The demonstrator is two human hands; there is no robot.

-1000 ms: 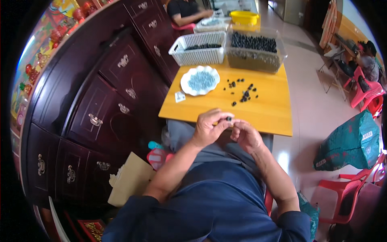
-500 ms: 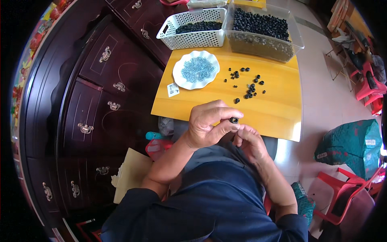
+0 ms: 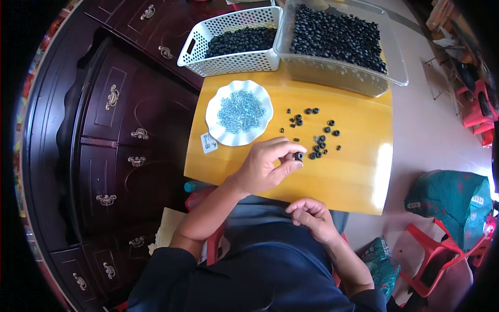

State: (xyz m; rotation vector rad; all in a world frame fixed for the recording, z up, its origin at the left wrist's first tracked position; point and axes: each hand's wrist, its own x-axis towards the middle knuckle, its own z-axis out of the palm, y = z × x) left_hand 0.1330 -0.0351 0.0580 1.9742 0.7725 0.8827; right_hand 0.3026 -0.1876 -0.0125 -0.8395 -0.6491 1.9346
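Head view: at centre, our left hand (image 3: pixel 267 165) pinches a black ring (image 3: pixel 298 156) above the desk (image 3: pixel 353 177); the right hand (image 3: pixel 313 216), lower, is half curled, whether around anything we cannot tell. We see loose rings (image 3: pixel 322 145) right of centre, a scalloped dish (image 3: pixel 213 120) left, then, at top, a basket (image 3: pixel 244 63) and clear bin (image 3: pixel 332 78) hiding the desk's far end. The card (image 3: pixel 209 143) by the dish bears illegible print.

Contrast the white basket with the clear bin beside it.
The white basket is opaque, its walls pierced with holes; the clear bin is see-through. The basket looks smaller than the bin. The basket holds visibly fewer black pieces than the bin. Both stand open-topped at the far end of the table.
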